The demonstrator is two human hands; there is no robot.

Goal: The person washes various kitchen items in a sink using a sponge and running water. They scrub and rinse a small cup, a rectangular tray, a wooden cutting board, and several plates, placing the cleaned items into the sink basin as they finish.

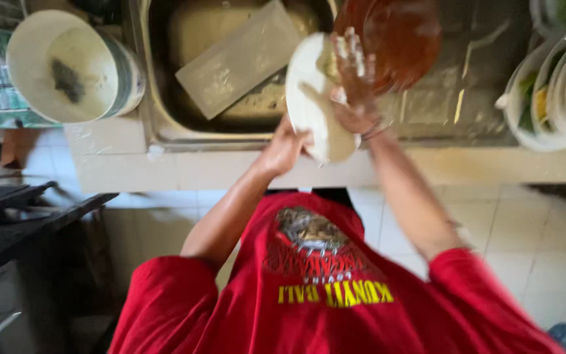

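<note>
Steel sink (158,124), set into a pale tiled counter (132,167), fills the upper middle, with a grey rectangular board (240,59) leaning inside it. A white bucket (60,65) stands on the counter at the sink's left end. Stacked white dishes (558,92) sit on the counter far to the right. A brown plate (397,39) lies just right of the basin. Above the sink's front edge, a white plate (312,98) is held on edge. The left hand (286,147) grips its lower rim, fingers closed around it. The right hand (355,82) lies open, fingers spread flat against the plate's face.
</note>
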